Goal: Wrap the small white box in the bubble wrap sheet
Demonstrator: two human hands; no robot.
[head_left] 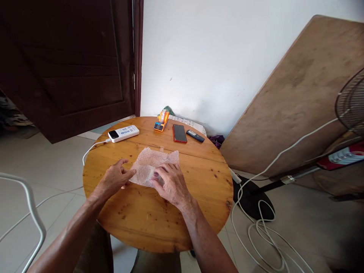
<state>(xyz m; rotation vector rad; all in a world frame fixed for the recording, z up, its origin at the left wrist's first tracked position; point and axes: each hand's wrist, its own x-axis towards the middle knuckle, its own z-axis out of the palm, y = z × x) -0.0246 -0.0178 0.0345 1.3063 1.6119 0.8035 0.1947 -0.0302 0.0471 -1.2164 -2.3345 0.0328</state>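
Note:
A sheet of clear bubble wrap (146, 161) lies on the round wooden table (136, 216), its far edge uneven and slightly raised. At its left corner is my left hand (115, 177), fingers apart, with the thumb reaching the wrap's edge. My right hand (173, 185) is over the right part of the wrap, its fingers curled down and closed on the plastic. Something small seems to lie under or between those fingertips, but the hand mostly hides it and I cannot make out what it is.
Along the table's far side are a white device (125, 133) with a cable, an orange tape dispenser (162, 120), a red-edged phone (179, 133) and a dark remote (195, 135). A fan stand (273, 187) and looped white cable (250, 223) occupy the floor at right.

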